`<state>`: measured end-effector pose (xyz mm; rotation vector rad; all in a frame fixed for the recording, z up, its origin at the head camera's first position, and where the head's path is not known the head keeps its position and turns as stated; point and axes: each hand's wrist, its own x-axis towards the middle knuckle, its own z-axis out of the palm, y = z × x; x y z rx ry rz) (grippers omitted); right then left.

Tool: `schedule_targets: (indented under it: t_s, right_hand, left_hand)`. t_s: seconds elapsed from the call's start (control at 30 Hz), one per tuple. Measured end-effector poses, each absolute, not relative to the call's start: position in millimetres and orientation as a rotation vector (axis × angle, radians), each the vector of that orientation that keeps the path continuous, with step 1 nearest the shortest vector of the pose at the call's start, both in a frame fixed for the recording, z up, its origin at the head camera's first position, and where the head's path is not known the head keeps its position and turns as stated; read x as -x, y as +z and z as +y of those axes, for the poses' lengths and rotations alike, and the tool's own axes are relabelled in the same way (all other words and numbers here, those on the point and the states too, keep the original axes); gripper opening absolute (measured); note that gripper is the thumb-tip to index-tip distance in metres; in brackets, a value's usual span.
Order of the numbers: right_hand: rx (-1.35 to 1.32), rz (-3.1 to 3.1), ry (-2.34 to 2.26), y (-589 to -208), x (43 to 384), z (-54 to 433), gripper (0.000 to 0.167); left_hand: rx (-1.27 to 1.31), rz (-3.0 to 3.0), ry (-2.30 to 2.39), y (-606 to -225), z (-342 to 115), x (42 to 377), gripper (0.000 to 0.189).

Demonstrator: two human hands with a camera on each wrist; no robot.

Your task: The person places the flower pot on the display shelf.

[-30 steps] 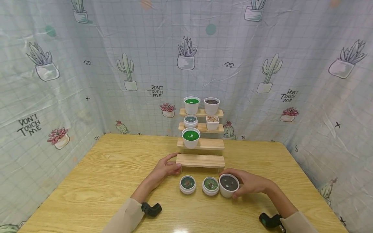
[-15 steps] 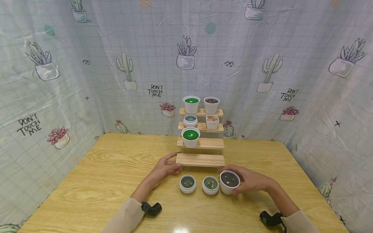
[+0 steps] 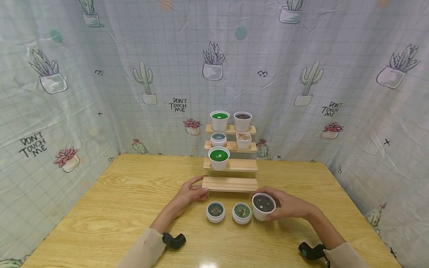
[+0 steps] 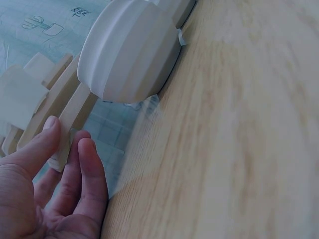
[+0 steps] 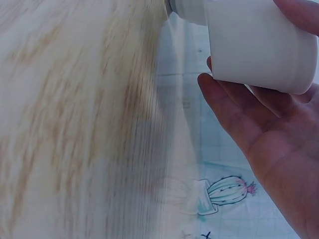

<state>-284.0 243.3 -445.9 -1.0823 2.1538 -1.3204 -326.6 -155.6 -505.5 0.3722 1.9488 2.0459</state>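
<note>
My right hand (image 3: pixel 285 203) grips a white round pot with a dark grey filling (image 3: pixel 263 203); in the right wrist view the pot (image 5: pixel 259 45) is held off the table, with the thumb and fingers on its sides. At the left end of the lowest step (image 3: pixel 229 184) of a wooden tiered stand, my left hand (image 3: pixel 190 193) holds the board. The left wrist view shows the thumb (image 4: pixel 37 149) on one side of the board and fingers on the other. Two low white jars, one with blue-green filling (image 3: pixel 215 211) and one with green (image 3: pixel 241 213), stand before the stand.
Higher steps bear a large green-filled pot (image 3: pixel 219 160), a small blue-grey jar (image 3: pixel 218 139), a square pot of pebbles (image 3: pixel 243 140), another green-filled pot (image 3: pixel 219 121) and a brown-filled pot (image 3: pixel 242 121). A cactus-print curtain (image 3: pixel 167 44) surrounds the wooden table (image 3: pixel 134 208).
My right hand has raised the dark-filled pot from the table and moved it slightly toward the stand. The left hand stays at the lowest step.
</note>
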Motion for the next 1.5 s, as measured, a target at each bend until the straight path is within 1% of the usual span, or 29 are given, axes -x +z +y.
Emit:
schedule_targets:
  t_s: [0.37,0.73,1.03,1.5]
  right_hand:
    - [1.005,2.192,-1.337,-441,282,241,0.067]
    - [1.029,2.219,-1.344,-441,283,242,0.067]
    - [0.957,2.263,-1.336,-438,283,242,0.07]
    - [0.948,2.292,-1.354,-433,288,240,0.073]
  left_hand:
    - [-0.374,1.945,2.048,-506,-157,327,0.075]
    - [-0.37,1.927,2.054,-507,-156,330,0.074]
    - [-0.379,1.926,2.052,-507,-155,329,0.074]
    - [-0.397,1.948,2.048,-509,-155,331,0.076]
